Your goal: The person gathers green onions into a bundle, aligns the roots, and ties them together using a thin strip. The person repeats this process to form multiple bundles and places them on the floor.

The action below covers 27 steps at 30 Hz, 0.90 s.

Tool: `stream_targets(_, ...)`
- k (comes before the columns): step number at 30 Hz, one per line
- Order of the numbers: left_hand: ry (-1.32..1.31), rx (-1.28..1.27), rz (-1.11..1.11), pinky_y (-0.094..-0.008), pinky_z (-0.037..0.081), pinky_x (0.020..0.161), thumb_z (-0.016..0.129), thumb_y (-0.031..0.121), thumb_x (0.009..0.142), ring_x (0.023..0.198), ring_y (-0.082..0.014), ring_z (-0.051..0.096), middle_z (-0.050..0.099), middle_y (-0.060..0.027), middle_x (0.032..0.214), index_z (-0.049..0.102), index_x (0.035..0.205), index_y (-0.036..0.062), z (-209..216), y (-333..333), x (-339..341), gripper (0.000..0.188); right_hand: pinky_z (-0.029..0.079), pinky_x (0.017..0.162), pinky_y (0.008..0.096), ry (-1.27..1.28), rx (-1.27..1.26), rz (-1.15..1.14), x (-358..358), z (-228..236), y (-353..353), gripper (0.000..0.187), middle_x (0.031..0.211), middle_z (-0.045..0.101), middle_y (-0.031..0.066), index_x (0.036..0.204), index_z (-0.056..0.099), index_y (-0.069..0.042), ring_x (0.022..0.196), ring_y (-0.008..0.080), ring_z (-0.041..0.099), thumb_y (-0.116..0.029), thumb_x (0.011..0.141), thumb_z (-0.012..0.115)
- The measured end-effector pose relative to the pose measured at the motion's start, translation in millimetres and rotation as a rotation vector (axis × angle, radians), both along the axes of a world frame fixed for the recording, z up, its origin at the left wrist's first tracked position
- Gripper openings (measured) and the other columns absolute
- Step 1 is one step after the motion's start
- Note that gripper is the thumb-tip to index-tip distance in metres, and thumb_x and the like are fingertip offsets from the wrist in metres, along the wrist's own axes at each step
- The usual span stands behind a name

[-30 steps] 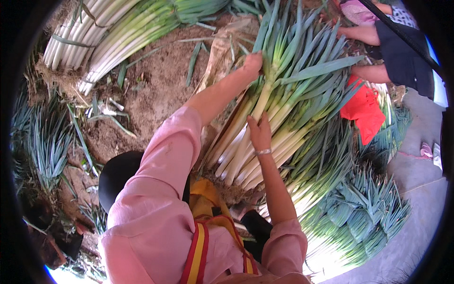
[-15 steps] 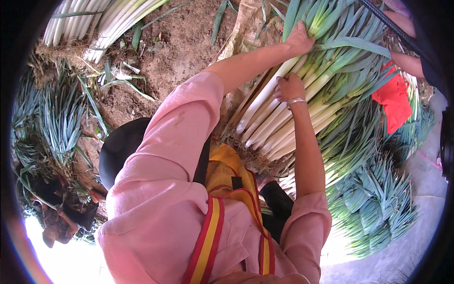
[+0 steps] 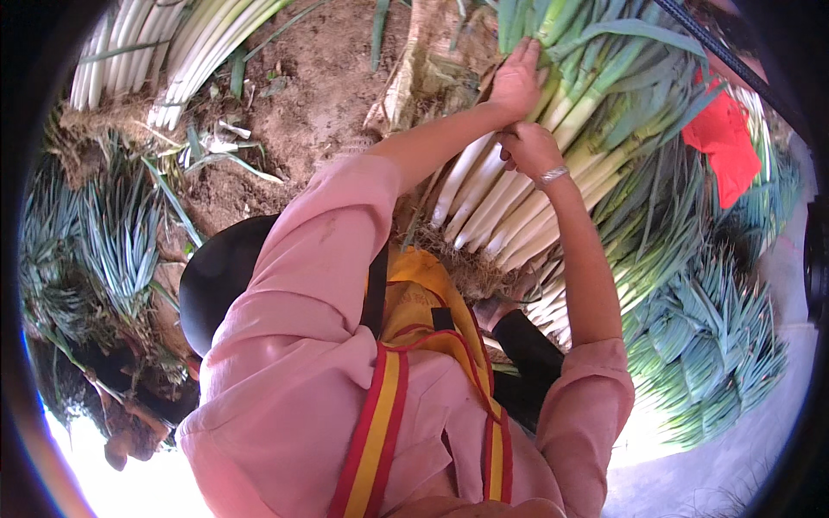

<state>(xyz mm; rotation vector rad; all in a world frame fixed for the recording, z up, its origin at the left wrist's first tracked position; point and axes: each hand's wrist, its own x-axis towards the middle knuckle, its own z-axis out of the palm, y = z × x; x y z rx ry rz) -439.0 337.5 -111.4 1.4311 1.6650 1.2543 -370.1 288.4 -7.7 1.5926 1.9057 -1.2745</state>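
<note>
A pile of large green onions (image 3: 492, 211) lies before me, white stalks and roots toward me, green leaves fanning away to the upper right. My left hand (image 3: 516, 82) rests along the pile's left edge where white turns to green, its fingers stretched out over the stalks. Just below it, my right hand (image 3: 533, 148), with a bracelet at the wrist, is over the white stalks, close to my left wrist. Its fingers are curled in; what they hold, if anything, is hidden.
More green onions (image 3: 186, 65) lie at the upper left, with leafy bunches (image 3: 117, 233) below. Another big bundle (image 3: 699, 345) stands at the right. A red cloth (image 3: 724, 142) hangs beyond the pile. A black rounded object (image 3: 223, 281) is by my left arm. Soil (image 3: 315, 82) covers the ground.
My left hand has moved slightly left and toward me, its fingers straighter along the pile. My right hand has come up beside my left wrist. The view has shifted a little.
</note>
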Motion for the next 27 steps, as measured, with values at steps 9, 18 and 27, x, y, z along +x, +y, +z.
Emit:
stream_targets(9,0.186,0.094,0.028,-0.0354,0.042,0.098,0.049,0.012,0.087,0.12,-0.0281,0.047,0.047,-0.0148,0.131,0.05,0.125,0.0026,0.3,-49.6,0.1,0.039,0.049,0.058,0.0233,0.273,0.3,-0.651,232.2,144.1,-32.1,0.03,0.085,0.063,0.0067,0.113,0.054,-0.002,0.068,0.0127,0.063,-0.02,0.09,0.053)
stream_targets(18,0.108,-0.275,-0.01,-0.0389,0.033,0.102,0.039,0.042,0.093,0.127,-0.0329,0.036,0.032,-0.0162,0.142,0.023,0.142,0.0089,-2.2,-82.2,5.5,0.061,0.053,0.049,0.0353,0.419,0.135,-1.369,454.0,-36.3,-255.9,0.035,0.084,0.062,0.0217,0.121,0.044,0.001,0.067,0.032,0.065,-0.018,0.091,0.044)
stream_targets(27,0.313,-0.204,-0.218,-0.0384,0.02,0.11,0.029,0.052,0.093,0.136,-0.0326,0.019,0.016,-0.0161,0.149,0.008,0.144,0.007,-69.3,-89.4,-24.6,0.071,0.046,0.079,0.0451,-0.503,0.43,-0.951,368.3,-158.9,-300.5,0.048,0.096,0.062,0.0239,0.103,0.052,0.001,0.089,0.0412,0.058,-0.032,0.071,0.066)
